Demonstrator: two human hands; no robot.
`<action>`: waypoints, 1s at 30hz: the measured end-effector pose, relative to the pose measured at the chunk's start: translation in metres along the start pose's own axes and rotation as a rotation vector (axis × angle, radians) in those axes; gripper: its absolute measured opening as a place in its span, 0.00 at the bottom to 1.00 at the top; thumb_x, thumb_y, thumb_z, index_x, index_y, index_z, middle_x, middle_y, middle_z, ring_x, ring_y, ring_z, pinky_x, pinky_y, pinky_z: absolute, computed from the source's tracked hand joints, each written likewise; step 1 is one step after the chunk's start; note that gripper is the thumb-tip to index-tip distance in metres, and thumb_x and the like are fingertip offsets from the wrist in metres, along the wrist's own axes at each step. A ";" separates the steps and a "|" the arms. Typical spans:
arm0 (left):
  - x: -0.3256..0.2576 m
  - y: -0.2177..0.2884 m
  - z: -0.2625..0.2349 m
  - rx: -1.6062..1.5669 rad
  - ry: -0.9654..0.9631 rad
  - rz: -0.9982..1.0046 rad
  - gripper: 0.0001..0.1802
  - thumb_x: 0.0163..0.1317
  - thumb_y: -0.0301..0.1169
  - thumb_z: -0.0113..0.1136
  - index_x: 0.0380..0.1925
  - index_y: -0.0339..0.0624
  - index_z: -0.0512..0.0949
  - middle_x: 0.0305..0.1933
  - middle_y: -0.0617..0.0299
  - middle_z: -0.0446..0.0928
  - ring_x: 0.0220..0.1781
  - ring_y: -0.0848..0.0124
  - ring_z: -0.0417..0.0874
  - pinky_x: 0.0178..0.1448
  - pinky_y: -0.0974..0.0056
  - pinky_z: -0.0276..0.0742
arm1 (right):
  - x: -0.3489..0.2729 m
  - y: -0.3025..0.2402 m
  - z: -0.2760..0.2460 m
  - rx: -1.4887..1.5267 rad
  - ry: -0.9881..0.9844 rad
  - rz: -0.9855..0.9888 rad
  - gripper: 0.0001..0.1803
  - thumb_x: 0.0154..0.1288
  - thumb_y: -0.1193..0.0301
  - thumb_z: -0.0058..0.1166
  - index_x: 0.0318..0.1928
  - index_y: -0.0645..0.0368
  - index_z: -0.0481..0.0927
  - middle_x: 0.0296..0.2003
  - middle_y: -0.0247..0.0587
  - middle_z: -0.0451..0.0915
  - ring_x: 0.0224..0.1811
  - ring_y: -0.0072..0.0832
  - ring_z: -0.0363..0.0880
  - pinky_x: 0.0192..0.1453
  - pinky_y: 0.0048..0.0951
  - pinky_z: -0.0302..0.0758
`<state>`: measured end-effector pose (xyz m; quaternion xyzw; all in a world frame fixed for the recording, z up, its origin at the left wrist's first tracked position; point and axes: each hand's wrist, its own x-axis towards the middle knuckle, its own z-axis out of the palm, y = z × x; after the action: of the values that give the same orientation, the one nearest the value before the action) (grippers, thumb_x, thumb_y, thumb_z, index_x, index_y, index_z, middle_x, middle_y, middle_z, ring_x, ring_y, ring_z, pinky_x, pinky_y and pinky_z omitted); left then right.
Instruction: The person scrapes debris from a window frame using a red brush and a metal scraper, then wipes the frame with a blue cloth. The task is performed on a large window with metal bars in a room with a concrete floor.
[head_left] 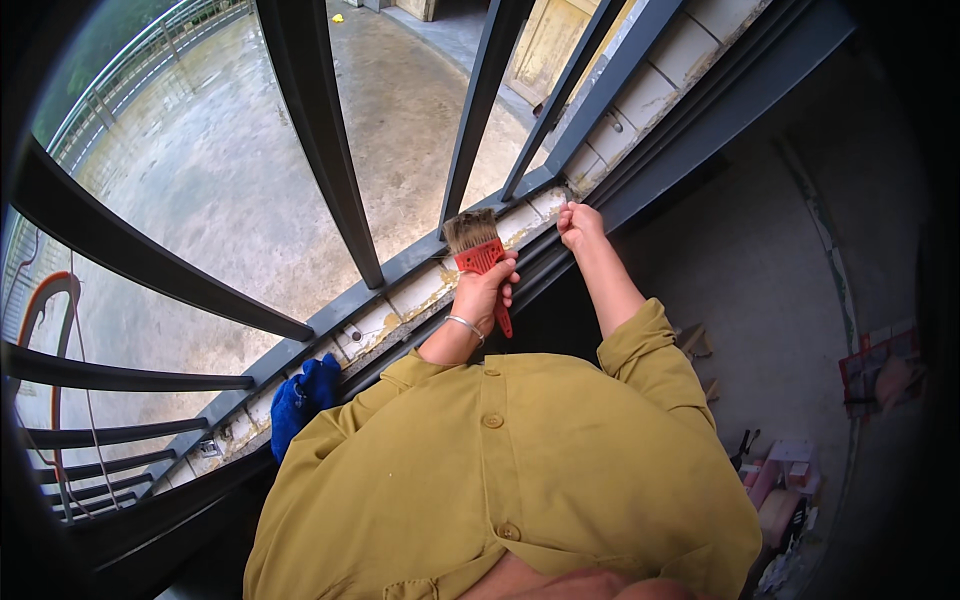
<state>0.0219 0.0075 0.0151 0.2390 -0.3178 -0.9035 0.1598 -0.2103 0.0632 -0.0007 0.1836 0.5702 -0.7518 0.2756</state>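
Leaning over a tiled window sill [420,292], a person in a mustard-yellow button shirt [500,470] works at the foot of a dark metal window grille [330,150], with a wet concrete terrace [220,180] far below beyond the bars. The sill, its pale tiles stained and flaking, runs diagonally under the grille; everything here sits along it. The left hand [487,288], a silver bangle [466,325] at the wrist, has its fingers wrapped tight around the red handle of a flat paintbrush [478,250], bristles angled up and away so the tip meets the sill just beside the base of a bar. The right hand [578,222], further along the sill, is curled into a loose fist resting on the tile edge, apparently bracing the body; whether it pinches anything cannot be told. A blue cloth [300,398] lies bunched on the sill's nearer end, well apart from both hands.
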 end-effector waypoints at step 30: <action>0.003 0.000 -0.001 0.018 -0.004 -0.002 0.11 0.57 0.29 0.57 0.40 0.37 0.75 0.21 0.66 0.74 0.15 0.80 0.69 0.17 0.76 0.65 | -0.073 0.005 -0.026 0.015 -0.163 -0.016 0.05 0.62 0.75 0.42 0.30 0.64 0.69 0.22 0.38 0.71 0.15 0.18 0.64 0.16 0.19 0.63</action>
<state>0.0203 0.0060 0.0136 0.2390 -0.3262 -0.9012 0.1561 -0.1512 0.1017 0.0309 0.1193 0.5417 -0.7706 0.3138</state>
